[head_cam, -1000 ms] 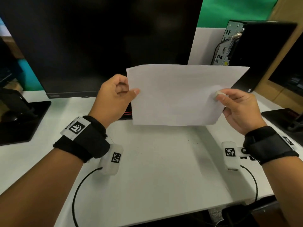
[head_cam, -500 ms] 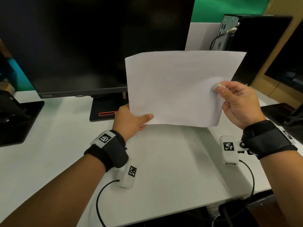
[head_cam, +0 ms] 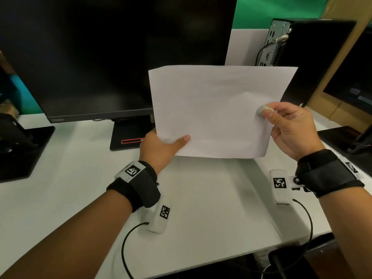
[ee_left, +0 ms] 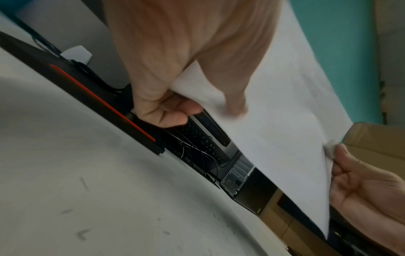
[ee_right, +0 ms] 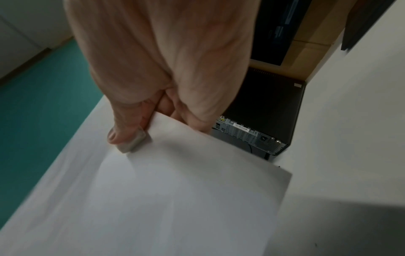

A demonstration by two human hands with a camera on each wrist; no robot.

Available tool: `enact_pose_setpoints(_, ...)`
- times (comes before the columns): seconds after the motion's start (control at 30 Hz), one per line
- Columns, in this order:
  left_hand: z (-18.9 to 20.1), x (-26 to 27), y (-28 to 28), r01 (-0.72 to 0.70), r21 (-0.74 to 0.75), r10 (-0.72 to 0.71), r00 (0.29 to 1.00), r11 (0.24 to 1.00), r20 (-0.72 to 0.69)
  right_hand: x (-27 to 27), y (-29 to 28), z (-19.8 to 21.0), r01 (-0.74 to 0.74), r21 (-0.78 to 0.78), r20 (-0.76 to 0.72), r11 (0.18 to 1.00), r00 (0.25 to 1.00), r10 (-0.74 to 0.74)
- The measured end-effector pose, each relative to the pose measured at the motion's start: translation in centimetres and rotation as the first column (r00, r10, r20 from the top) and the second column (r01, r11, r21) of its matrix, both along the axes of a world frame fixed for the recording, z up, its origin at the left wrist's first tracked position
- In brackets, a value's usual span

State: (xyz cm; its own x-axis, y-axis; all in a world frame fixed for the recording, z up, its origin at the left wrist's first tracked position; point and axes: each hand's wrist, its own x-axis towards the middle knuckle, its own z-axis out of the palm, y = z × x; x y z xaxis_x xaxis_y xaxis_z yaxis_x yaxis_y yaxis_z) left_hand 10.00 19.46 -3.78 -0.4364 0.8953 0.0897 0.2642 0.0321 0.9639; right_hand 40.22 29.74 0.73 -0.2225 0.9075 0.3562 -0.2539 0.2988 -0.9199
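A blank white sheet of paper (head_cam: 211, 111) is held up, tilted, above the white desk (head_cam: 201, 208). My left hand (head_cam: 173, 144) pinches its lower left corner, thumb on the near face, fingers behind. My right hand (head_cam: 281, 125) pinches the right edge, with the thumb pressing a small white eraser (head_cam: 263, 111) against the sheet. The left wrist view shows the paper (ee_left: 285, 121), my left hand (ee_left: 175, 72), the eraser (ee_left: 330, 150) and my right hand (ee_left: 361, 190). In the right wrist view the thumb of my right hand (ee_right: 164, 69) holds the eraser (ee_right: 137, 141) on the paper (ee_right: 175, 190).
A large dark monitor (head_cam: 110, 57) on a black stand base (head_cam: 128, 137) is behind the sheet. A black computer tower (head_cam: 312, 57) stands at the back right, beside brown cardboard (head_cam: 342, 63). Another black stand base (head_cam: 22, 152) lies at the left, and a dark object (head_cam: 346, 137) at the right.
My left hand has gone from the sheet's upper left edge down to its lower left corner. The sheet has risen a little. The right hand keeps its hold with the eraser.
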Motion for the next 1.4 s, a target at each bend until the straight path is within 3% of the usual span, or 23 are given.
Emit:
enact_pose_setpoints(0.1,-0.6,-0.6,0.2,0.037,-0.036,-0.044,0.975,0.999,-0.218,-0.1,0.0,0.1,0.0,0.009,0.006,1.0,1.0,0.0)
enact_pose_setpoints(0.13,-0.7,-0.7,0.2,0.055,-0.012,-0.056,0.981,0.998,-0.184,-0.1,0.0,0.1,0.001,0.01,0.006,1.0,1.0,-0.001)
enact_pose_setpoints(0.27,0.7,-0.3,0.2,0.011,0.024,-0.015,0.981,1.0,0.194,-0.2,-0.2,0.0,-0.002,0.002,0.018,1.0,1.0,0.002)
enact_pose_setpoints(0.37,1.5,-0.1,0.4,-0.052,0.027,0.05,0.996,0.998,0.069,-0.6,-0.5,0.0,-0.012,0.005,0.015,1.0,1.0,0.012)
enact_pose_setpoints(0.5,1.3,0.0,-0.1,-0.012,0.019,0.015,0.989,1.0,-0.15,-0.9,-0.6,0.3,-0.005,0.011,-0.01,1.0,1.0,0.005)
enact_pose_setpoints(0.7,1.4,0.4,-0.3,-0.114,0.098,0.12,0.991,0.989,-0.065,-0.9,-0.9,0.2,0.002,-0.007,0.014,1.0,1.0,-0.002)
enact_pose_setpoints(0.83,1.4,-0.5,-0.8,0.068,0.009,-0.064,0.979,0.998,-0.195,-0.8,-0.7,0.3,0.017,-0.028,-0.019,0.999,1.0,-0.017)
enact_pose_setpoints(0.9,1.5,-1.2,-1.6,0.119,-0.008,-0.118,0.974,0.993,-0.194,-0.9,-0.5,0.3,0.014,-0.043,-0.028,0.999,0.999,-0.015)
enact_pose_setpoints(1.1,1.4,-2.3,-2.9,0.106,0.016,-0.096,0.949,0.994,-0.299,-3.4,-0.6,0.4,0.008,-0.065,-0.016,0.998,1.0,-0.009)
enact_pose_setpoints(1.2,1.0,-3.3,-3.6,0.081,-0.065,-0.101,0.902,0.995,-0.419,-4.4,-0.6,0.5,-0.011,-0.076,-0.019,0.997,1.0,0.009)
enact_pose_setpoints(1.27,1.0,-4.6,-4.0,0.119,-0.097,-0.147,0.911,0.988,-0.385,-4.9,-0.6,0.4,-0.019,-0.08,-0.008,0.997,1.0,0.018)
enact_pose_setpoints(1.4,2.2,-7.3,-4.9,0.373,-0.084,-0.382,0.911,0.924,-0.156,-6.1,-0.6,0.6,-0.037,-0.073,0.012,0.997,0.999,0.038)
